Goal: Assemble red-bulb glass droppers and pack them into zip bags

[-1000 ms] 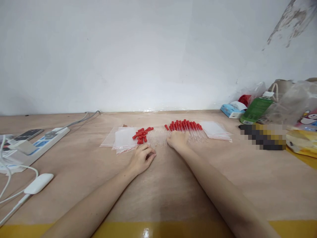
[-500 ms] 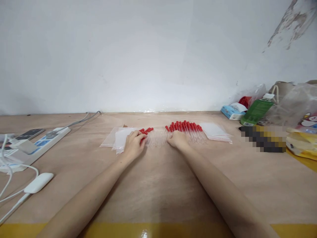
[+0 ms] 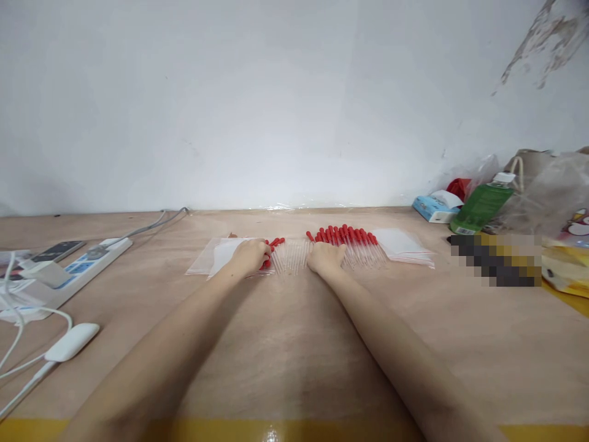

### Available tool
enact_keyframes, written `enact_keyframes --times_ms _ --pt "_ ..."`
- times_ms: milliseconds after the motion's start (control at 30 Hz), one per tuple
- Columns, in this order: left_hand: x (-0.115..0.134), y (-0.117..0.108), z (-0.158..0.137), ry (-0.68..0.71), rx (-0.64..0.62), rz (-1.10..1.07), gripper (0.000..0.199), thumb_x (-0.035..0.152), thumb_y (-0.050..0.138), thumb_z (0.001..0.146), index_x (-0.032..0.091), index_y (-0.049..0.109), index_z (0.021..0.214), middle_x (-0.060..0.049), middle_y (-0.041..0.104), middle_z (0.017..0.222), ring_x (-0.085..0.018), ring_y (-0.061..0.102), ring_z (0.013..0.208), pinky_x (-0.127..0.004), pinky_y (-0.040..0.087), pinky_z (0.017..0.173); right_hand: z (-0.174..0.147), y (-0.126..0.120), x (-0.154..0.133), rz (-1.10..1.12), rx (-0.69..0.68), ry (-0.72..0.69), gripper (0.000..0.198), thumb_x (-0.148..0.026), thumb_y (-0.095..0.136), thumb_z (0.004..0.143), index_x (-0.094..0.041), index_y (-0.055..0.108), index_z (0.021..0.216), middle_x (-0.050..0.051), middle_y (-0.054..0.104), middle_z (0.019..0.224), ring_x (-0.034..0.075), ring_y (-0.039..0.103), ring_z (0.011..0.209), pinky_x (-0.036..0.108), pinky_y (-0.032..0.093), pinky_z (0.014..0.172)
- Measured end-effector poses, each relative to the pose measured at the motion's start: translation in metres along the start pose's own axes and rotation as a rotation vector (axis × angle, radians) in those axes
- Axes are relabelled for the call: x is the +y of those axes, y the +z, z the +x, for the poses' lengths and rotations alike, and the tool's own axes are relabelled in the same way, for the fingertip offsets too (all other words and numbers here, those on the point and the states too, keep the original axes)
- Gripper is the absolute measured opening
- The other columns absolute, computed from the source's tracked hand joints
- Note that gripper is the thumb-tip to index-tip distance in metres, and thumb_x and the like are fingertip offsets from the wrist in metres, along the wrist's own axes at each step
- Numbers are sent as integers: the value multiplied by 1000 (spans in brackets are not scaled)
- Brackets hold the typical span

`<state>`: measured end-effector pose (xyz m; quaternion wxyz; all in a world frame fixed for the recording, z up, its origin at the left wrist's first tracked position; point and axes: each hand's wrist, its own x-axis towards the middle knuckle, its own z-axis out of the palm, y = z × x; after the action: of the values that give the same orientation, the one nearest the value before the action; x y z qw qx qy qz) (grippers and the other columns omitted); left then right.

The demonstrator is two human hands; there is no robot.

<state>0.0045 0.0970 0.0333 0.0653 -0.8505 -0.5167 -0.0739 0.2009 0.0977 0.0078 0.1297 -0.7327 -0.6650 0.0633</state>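
Note:
My left hand (image 3: 251,256) is closed, its fingertips pinched at a small pile of red rubber bulbs (image 3: 277,242), and it partly covers them. Clear plastic zip bags (image 3: 202,261) lie beneath and beside that hand. Between the hands a row of thin clear glass tubes (image 3: 292,255) lies side by side. My right hand (image 3: 324,258) is closed at the right end of this row; its fingertips are hidden, so what they hold does not show. Just beyond it are several glass droppers with red bulbs (image 3: 352,234), lined up with the bulbs pointing away from me.
Another stack of zip bags (image 3: 400,247) lies right of the droppers. On the left are a power strip (image 3: 99,264) and a white adapter (image 3: 73,342) with cables. At the right stand a tissue box (image 3: 435,210) and a green bottle (image 3: 481,205). A wall (image 3: 294,110) bounds the back.
My left hand has shifted slightly left and turned over the red bulbs, leaving more of them showing below it. My right hand has turned slightly, and its fingers are more tucked under.

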Motion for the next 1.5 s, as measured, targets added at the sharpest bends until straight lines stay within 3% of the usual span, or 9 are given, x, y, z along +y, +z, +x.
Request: enact_keyframes --times_ms 333,500,733,833,933,1033,1200,1367,1500 --pt "4 0 -8 -89 114 -29 20 25 33 87 21 51 93 -5 62 83 -20 56 78 -28 36 62 5 -8 1 68 -121 21 28 -29 42 81 -14 64 87 16 64 92 27 59 86 39 33 77" --pt "18 1 -17 -172 317 -297 18 27 28 89 19 44 91 -5 59 80 -19 55 73 -29 38 62 7 -28 14 127 -211 -26 34 -34 37 84 -11 63 83 12 65 80 20 60 69 27 38 60" --pt "57 17 -56 22 320 -578 13 25 36 88 18 45 94 -3 57 82 -15 54 74 -27 41 67 -46 -38 56 99 -207 -245 32 -34 37 86 -14 58 74 8 63 76 17 56 64 24 33 54" --pt "66 23 -67 107 252 -607 17 25 40 87 18 53 95 -4 57 89 -15 53 83 -28 42 74 -72 -35 75 -38 -120 -474 29 -31 36 88 -14 57 77 10 63 79 19 55 69 26 34 59" --pt "70 26 -73 127 209 -606 19 26 41 87 19 58 91 -3 55 86 -14 52 81 -28 42 74 -83 -33 86 -143 -108 -605 28 -30 36 88 -15 56 76 10 62 79 19 54 71 27 33 63" --pt "70 27 -74 142 227 -605 18 26 43 87 20 59 90 -3 55 85 -14 52 79 -27 42 72 -83 -30 88 -69 -87 -639 23 -32 42 86 -16 55 77 8 60 82 18 52 74 27 34 65" --pt "69 27 -74 163 284 -551 14 26 48 84 20 60 86 -3 57 85 -16 51 81 -31 41 75 -81 -14 78 157 4 -615 27 -45 55 76 -19 54 85 4 57 89 18 50 85 28 33 72" --pt "69 27 -74 164 287 -529 14 28 50 83 20 60 85 -3 58 86 -16 52 79 -30 40 74 -84 3 67 186 56 -441 14 -31 49 82 -19 55 78 4 57 88 18 51 86 31 31 73" --pt "69 28 -74 138 263 -510 15 30 49 83 20 60 86 -2 59 80 -15 52 74 -29 39 69 -86 8 67 250 103 -459 17 -29 41 87 -18 52 81 4 60 85 17 52 80 33 29 76"
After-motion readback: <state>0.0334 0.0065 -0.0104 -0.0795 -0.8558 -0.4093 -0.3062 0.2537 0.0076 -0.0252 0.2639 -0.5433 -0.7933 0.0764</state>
